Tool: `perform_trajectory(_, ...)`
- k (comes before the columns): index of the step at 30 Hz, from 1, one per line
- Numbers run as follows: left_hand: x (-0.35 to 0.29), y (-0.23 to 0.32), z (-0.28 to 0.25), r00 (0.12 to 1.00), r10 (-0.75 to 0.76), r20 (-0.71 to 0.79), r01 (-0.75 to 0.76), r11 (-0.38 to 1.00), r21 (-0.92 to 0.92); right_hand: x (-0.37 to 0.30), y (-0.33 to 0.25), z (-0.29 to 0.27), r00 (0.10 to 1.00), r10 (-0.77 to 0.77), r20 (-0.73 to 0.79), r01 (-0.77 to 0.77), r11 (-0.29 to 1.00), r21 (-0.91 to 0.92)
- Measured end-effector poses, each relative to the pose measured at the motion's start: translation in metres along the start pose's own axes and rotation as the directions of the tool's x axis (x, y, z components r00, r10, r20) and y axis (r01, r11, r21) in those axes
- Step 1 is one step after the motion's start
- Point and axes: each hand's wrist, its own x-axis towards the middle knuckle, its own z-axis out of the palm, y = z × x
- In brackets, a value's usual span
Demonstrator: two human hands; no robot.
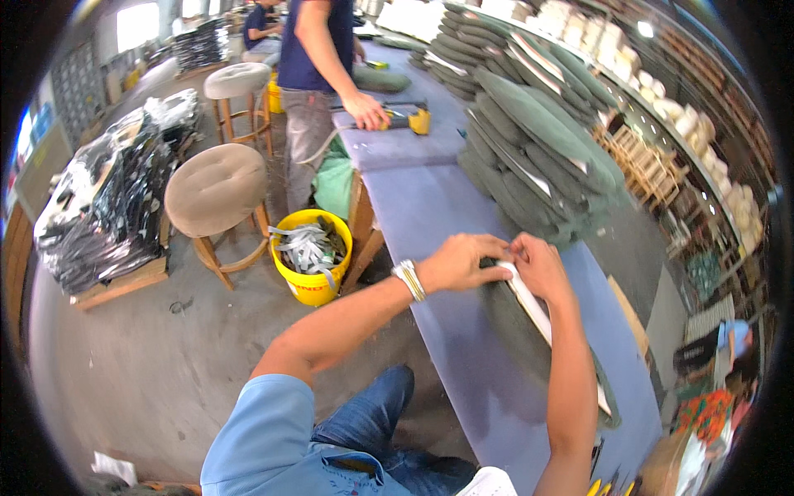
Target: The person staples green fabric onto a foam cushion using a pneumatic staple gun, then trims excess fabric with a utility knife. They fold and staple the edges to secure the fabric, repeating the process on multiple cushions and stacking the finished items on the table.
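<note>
A dark green cushion [513, 318] lies on the blue-covered table, and a long white strip [531, 304] shows along its open edge. My left hand [470, 261], with a bracelet at the wrist, pinches the far end of the cushion's edge. Right beside it, my right hand [538, 266] grips the same end, its fingers bent close to the left ones. The hands partly hide the fabric between the fingertips. Just beyond them stands a tall stack of similar green cushions [529, 157], several with white edges showing.
Left of the table [430, 223] stands a yellow bucket [283, 277] of pale strips. Two padded stools [217, 188] and a plastic-wrapped pile [107, 194] are further left. A co-worker [318, 74] holds a yellow-and-black tool [418, 121] at the table. Yellow-handled tools [612, 486] lie near the lower right.
</note>
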Motion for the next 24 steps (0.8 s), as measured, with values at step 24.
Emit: perform_trajectory(24,-0.055,0.023,-0.033,0.897,-0.364,0.249,0.357,0.931,0.073,-0.071,-0.045,0.071,0.978,-0.185,-0.100,0.172,0.977,-0.125)
